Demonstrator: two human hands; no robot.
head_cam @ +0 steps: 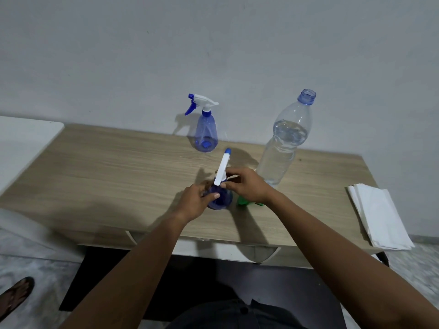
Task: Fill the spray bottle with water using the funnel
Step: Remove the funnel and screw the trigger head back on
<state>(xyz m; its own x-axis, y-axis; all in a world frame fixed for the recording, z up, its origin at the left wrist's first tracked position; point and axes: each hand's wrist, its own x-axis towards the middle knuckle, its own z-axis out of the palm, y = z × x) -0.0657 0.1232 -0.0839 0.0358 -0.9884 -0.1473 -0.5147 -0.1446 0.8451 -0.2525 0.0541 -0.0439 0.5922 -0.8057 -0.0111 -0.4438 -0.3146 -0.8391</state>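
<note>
Head view: left grip [195,200], fingers curled round blue spray bottle [223,201] body, upright on surface [118,174]; right grip [249,186], pinching its white sprayer head [223,166] at the neck. Green funnel [243,200]: under right grip's wrist, partly hidden. Uncapped water bottle [282,143], part-full: just beyond right grip.

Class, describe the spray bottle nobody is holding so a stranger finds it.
On the wooden table, look along the wall edge. Left of the open water bottle stands a blue spray bottle; unlike its held twin, nothing touches it.
</note>
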